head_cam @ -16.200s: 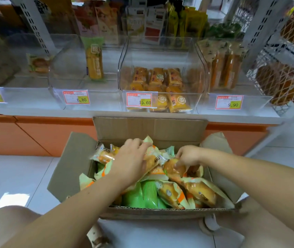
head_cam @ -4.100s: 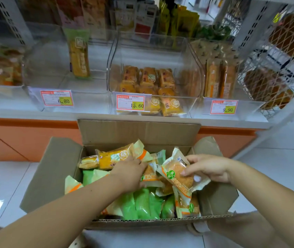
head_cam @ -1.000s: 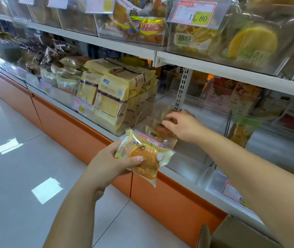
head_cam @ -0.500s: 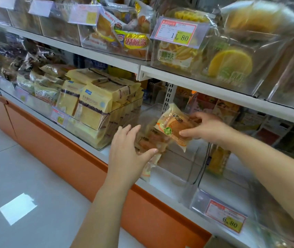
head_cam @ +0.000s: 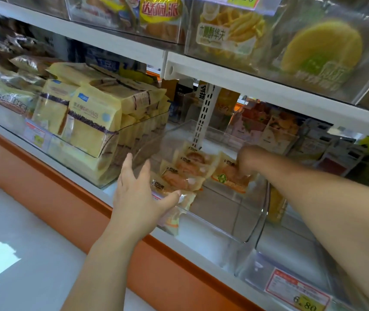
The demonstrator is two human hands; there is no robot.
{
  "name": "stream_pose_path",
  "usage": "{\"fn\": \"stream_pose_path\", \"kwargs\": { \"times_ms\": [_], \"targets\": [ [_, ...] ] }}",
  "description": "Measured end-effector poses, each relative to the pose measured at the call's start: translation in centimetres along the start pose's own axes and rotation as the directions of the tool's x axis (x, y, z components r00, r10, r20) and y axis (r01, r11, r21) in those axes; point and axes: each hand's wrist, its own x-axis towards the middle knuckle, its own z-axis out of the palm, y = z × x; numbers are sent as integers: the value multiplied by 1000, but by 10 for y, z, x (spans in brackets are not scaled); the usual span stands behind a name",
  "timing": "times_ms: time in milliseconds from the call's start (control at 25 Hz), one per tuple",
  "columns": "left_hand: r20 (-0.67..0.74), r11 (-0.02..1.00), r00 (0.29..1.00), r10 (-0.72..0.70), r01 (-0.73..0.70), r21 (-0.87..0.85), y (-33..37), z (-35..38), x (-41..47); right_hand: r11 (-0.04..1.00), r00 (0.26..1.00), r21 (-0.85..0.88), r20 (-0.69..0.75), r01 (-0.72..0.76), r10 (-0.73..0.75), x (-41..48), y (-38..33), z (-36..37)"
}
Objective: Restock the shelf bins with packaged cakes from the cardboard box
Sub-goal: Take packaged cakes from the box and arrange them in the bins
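Observation:
A clear plastic shelf bin (head_cam: 255, 221) on the lower shelf holds several packaged cakes (head_cam: 185, 176) in pale wrappers. My right hand (head_cam: 247, 157) reaches deep into the bin with its fingers curled down on one packaged cake (head_cam: 228, 179), which lies beside the others. My left hand (head_cam: 138, 189) is spread open at the bin's front left corner, thumb against the front rim, holding nothing. The cardboard box is out of view.
A bin of yellow bread packs (head_cam: 84, 122) stands directly to the left. The upper shelf (head_cam: 246, 79) with more bins overhangs the reach. A 6.80 price tag (head_cam: 298, 295) marks the bin to the right. An orange base panel (head_cam: 66, 198) runs below the shelf.
My right hand has carried the cake down from above the bin and set it among the others inside. My left hand has moved up to the bin's front rim, still open.

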Motion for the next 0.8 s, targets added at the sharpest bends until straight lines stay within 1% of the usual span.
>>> {"fn": "stream_pose_path", "kwargs": {
  "times_ms": [80,160,240,320,400,480,560,640,680,760,800],
  "targets": [
    [-5,1000,1000,9,-9,-4,0,0,-1,999,998,-51,62,-1,5,9,-4,6],
    [-10,1000,1000,16,-16,-6,-1,-1,-2,999,994,-48,104,14,-9,14,-5,11],
    [-10,1000,1000,13,-13,-5,-2,-1,-2,1000,996,-6,92,3,-3,15,-5,15],
    [2,1000,1000,8,-8,-3,-1,-1,-2,998,999,51,43,-21,19,14,-3,17],
    [11,1000,1000,4,-4,1,0,-3,-4,988,998,156,-64,-11,21,-3,4,13],
    [2,1000,1000,-12,12,3,1,-5,-5,935,979,341,-203,99,-30,-35,14,5],
    [-15,1000,1000,-20,20,8,8,-8,-9,821,946,513,-311,250,-94,-79,24,0],
    [-48,998,999,17,-14,68,25,-8,-21,674,915,641,-380,366,-135,-132,34,7],
    [-72,994,996,53,-46,97,35,-8,-30,629,894,659,-426,413,-140,-159,39,14],
    [-134,983,977,163,-150,102,61,-6,-51,613,837,626,-536,481,-109,-216,51,30],
    [-164,967,954,249,-235,102,76,-3,-66,597,806,617,-585,512,-87,-248,59,42]
  ]
}}
